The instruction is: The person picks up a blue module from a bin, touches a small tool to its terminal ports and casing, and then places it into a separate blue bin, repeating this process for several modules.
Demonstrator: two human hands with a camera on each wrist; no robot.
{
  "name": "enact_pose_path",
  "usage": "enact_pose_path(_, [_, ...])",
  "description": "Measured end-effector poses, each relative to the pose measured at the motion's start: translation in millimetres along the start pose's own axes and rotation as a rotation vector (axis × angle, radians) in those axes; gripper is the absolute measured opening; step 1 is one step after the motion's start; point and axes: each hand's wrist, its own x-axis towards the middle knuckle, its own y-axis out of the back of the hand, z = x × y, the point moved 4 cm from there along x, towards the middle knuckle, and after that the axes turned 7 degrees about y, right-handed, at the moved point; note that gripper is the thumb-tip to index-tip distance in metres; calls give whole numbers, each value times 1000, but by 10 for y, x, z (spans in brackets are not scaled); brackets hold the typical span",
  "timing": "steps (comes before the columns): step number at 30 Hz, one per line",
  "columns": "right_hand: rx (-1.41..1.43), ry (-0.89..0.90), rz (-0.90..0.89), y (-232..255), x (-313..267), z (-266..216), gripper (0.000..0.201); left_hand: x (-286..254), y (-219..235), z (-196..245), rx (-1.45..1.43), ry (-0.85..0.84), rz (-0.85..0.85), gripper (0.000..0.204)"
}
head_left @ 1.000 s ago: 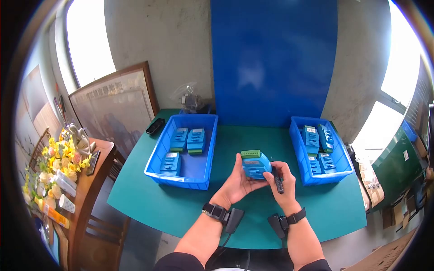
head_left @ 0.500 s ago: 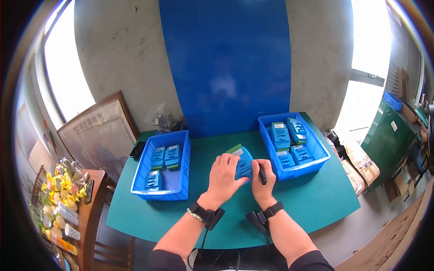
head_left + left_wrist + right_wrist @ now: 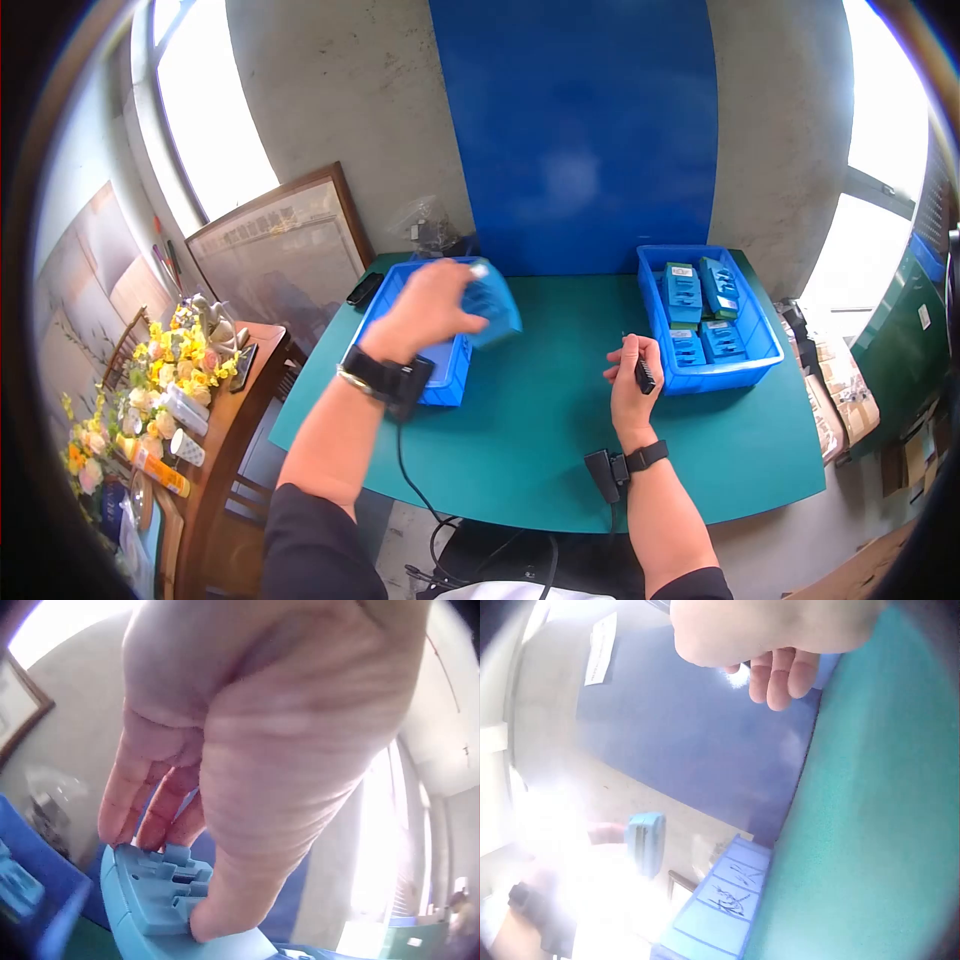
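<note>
My left hand (image 3: 420,310) grips a blue module (image 3: 495,305) over the right side of the left blue bin (image 3: 455,385). In the left wrist view, thumb and fingers pinch the module (image 3: 146,900) across its slotted face. That hand and forearm hide most of the bin's inside. Apart from it, over the table's right half, my right hand (image 3: 630,395) holds a small black ridged tool (image 3: 645,376) in curled fingers. The right wrist view shows some of its fingertips (image 3: 778,690), with the tool hidden. Several blue modules (image 3: 682,295) sit in the right blue bin (image 3: 715,378).
Both bins stand on a green table (image 3: 540,450). A black object (image 3: 365,289) lies at the left bin's far corner, and a clear plastic bag (image 3: 430,232) is behind. Cables (image 3: 405,470) hang from the left wrist. Flowers (image 3: 170,370) stand on a wooden side table at left.
Both hands were together at the module over the table's middle. My left hand has carried it left to the left bin; my right hand has come off it, keeping the black tool.
</note>
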Motion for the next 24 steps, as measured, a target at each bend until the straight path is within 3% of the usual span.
enact_pose_path(4, [-12,-24,-62,-24,-14,70,26,-189,136,-567,152,206,-211,48])
enact_pose_path(5, [42,16,-62,-41,-23,125,26,-287,40,-714,114,167,-185,40])
enact_pose_path(7, [59,42,-50,-27,-34,72,24,-390,-131,-931,168,166,-322,52])
enact_pose_path(8, [42,48,-51,-15,-31,86,23,-415,-170,-906,181,203,-417,53])
enact_pose_path(13, [-17,40,-28,17,-16,192,22,-467,-512,-1045,165,178,-537,57])
enact_pose_path(17, [-83,84,24,16,1,261,25,-439,-539,-891,222,311,-770,55])
enact_pose_path(18, [-98,70,14,10,4,279,25,-364,-509,-850,208,247,-763,52])
enact_pose_path(21, [-103,56,-24,-24,0,257,25,51,-370,-426,230,51,-364,47])
enact_pose_path(23, [-117,32,-80,-48,3,284,26,344,-359,114,-52,-43,-243,42])
enact_pose_path(24, [-125,20,-107,-56,1,298,26,492,-445,381,-145,-71,-274,41])
